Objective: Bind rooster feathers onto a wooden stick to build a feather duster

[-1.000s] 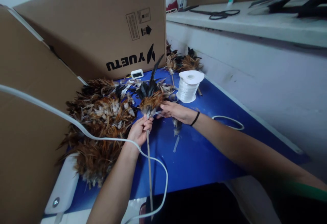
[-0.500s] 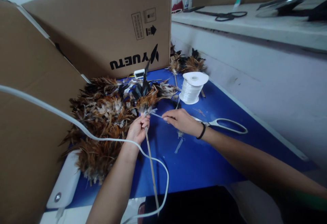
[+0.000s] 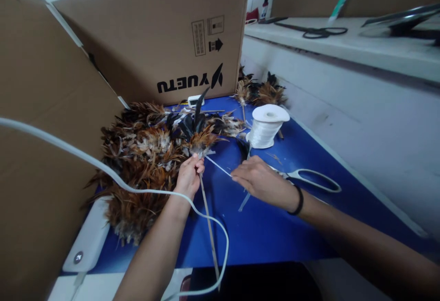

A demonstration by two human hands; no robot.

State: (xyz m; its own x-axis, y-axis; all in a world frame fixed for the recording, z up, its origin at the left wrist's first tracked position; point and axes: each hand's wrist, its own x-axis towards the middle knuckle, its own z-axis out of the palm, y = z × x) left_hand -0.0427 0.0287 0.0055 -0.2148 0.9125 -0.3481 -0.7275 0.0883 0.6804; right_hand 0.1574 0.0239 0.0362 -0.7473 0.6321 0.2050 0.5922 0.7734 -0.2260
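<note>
My left hand (image 3: 189, 172) is closed around the top of a thin wooden stick (image 3: 210, 227), just under a tuft of brown and black feathers (image 3: 201, 138). A narrow white ribbon (image 3: 218, 166) runs taut from the base of the feathers to my right hand (image 3: 263, 179), whose fingers pinch it. Behind my right hand stands a white spool of ribbon (image 3: 265, 129). White-handled scissors (image 3: 318, 179) lie beside that hand, their blades partly hidden by it.
A big heap of brown feathers (image 3: 140, 177) lies at the left, by a white power bank (image 3: 89, 237). A white cable (image 3: 137, 190) crosses over my left forearm. Cardboard boxes (image 3: 137, 30) stand behind. Black scissors (image 3: 319, 32) rest on a ledge (image 3: 360, 49).
My right hand has moved away from my left, to the right and slightly down, and the stretch of ribbon between them is longer. The camera view has shifted a little.
</note>
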